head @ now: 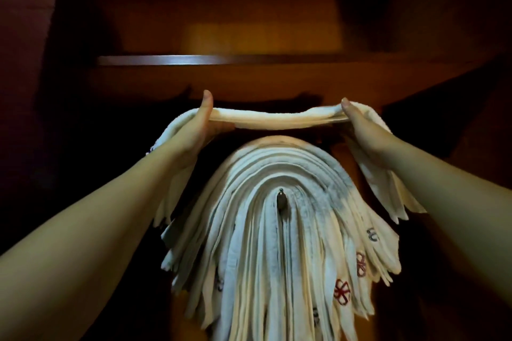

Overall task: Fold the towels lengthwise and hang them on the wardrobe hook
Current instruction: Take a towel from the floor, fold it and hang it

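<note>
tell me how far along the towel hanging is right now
Done: a thick stack of folded towels already drapes over the hook inside the wardrobe. In hand: one more folded towel is stretched above that stack, the left hand and right hand each gripping it near an end, loose ends hanging outside the hands. Left: lowering it onto the stack. Any further towels are out of view.

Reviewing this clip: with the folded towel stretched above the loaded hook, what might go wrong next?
1. The hook already carries a thick stack of towels; only its tip shows, so another layer may slide off.
2. The folded towel, gripped by the left hand and right hand, could land off-centre and drop.
</note>
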A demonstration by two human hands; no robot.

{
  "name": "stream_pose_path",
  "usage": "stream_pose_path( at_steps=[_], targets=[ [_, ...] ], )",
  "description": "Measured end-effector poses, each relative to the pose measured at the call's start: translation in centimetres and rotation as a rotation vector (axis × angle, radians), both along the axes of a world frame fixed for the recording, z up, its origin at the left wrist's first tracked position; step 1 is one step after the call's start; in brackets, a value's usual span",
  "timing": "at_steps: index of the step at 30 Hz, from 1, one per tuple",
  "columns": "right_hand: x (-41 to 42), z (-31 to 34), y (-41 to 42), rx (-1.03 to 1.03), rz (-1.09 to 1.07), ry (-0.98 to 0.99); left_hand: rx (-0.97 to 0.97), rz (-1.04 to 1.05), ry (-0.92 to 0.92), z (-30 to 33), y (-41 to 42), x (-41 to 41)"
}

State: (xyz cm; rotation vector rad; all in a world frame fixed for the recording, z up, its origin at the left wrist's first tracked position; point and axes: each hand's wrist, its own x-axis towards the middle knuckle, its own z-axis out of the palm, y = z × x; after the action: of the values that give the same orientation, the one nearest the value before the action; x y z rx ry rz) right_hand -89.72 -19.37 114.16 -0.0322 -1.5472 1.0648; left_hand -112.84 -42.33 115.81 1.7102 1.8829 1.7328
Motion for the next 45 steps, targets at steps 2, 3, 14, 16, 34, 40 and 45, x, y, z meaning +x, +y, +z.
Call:
stream_pose_path(
  at_steps=[2, 3, 14, 16, 34, 40, 45],
  targets=[
    [-0.6, 0.0, 0.2, -0.016, -0.024, -0.053, 0.046, -0.059, -0.123, 0.0, 1.0, -0.6],
    [-1.0, -0.1, 0.8, -0.005, -0.043, -0.082, 0.066, -0.108, -0.191, -0.1, 1.7, -1.0],
    [-1.0, -5.3, 3.9, -0.324, 0.029, -0.273, 0.181, -0.189, -0.467, -7.5, 2.2, -2.1],
    [-0.4, -5.8, 4.6, -0.45, -0.002, -0.169, 0.243, -0.201, -0.569, -8.5, 1.8, -2.3],
    [-0.3, -13.6, 4.7, -0.828, -0.123, -0.221, 0.472, 0.205, -1.172, -16.3, 2.5, -0.9],
    [1.6, -17.0, 3.6, -1.006, -0.14, -0.272, 0.508, 0.339, -1.228, -17.4, 0.7, 0.3],
    [3.3, -18.9, 1.7, -0.935, -0.178, -0.407, 0.662, 0.325, -1.364, -19.2, -1.4, 1.8]
  ],
)
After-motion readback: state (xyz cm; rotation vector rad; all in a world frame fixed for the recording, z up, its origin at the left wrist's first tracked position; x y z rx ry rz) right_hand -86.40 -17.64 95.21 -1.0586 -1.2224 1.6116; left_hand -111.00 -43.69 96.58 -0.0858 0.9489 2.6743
